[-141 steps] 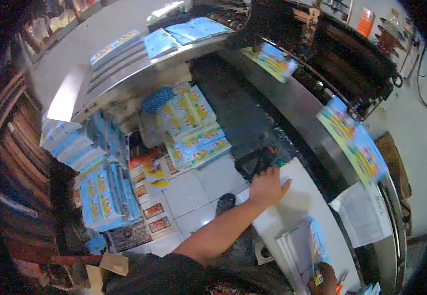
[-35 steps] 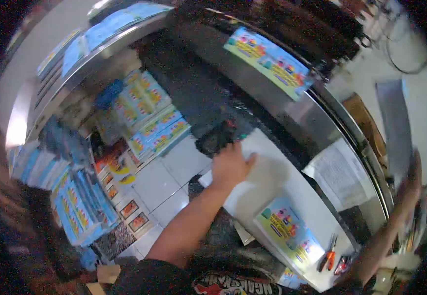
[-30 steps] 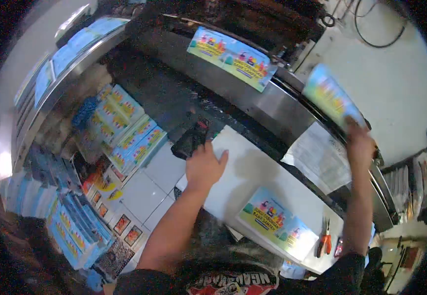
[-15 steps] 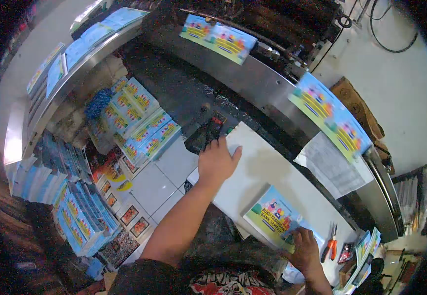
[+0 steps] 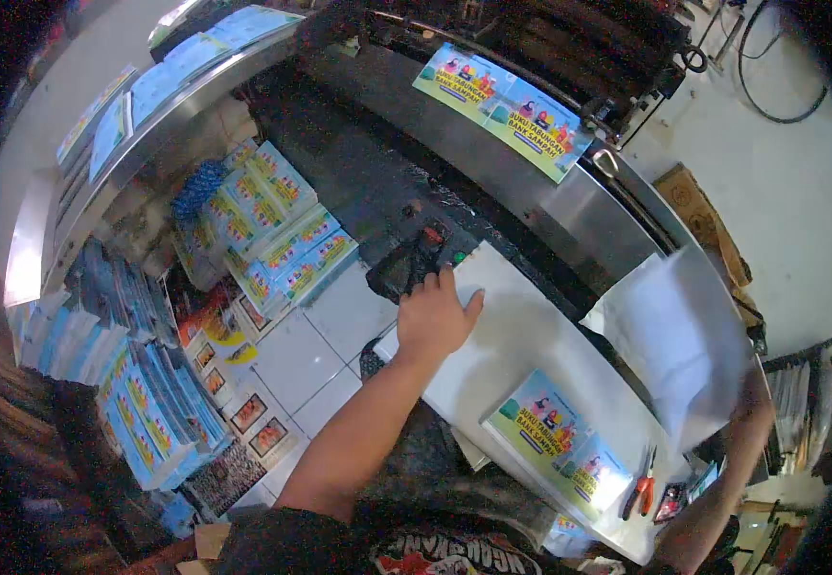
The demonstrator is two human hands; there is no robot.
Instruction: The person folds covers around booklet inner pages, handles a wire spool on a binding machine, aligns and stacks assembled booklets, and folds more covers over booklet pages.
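My left hand (image 5: 435,314) rests on the corner of a white tabletop (image 5: 502,326), thumb apart from its fingers, beside a black box with a green button (image 5: 459,257). At the right, my right hand (image 5: 753,410) is blurred and holds a sheet (image 5: 689,355), its pale side showing, over the metal rail's right end. A stack of printed covers (image 5: 550,426) lies on the tabletop between my hands. One double cover (image 5: 502,110) lies on the curved metal rail (image 5: 617,206) of the machine.
Pliers with orange handles (image 5: 642,489) lie right of the stack. Bundled booklets (image 5: 272,225) stand on the floor beyond my left arm, and more stacks (image 5: 152,412) at the left. Covers (image 5: 181,77) lie on a slatted metal tray. A cardboard piece (image 5: 698,211) leans behind the rail.
My right hand has moved from the stack up to the right, now with a sheet. The rail shows one double cover where two were visible. My left hand stays at the tabletop corner.
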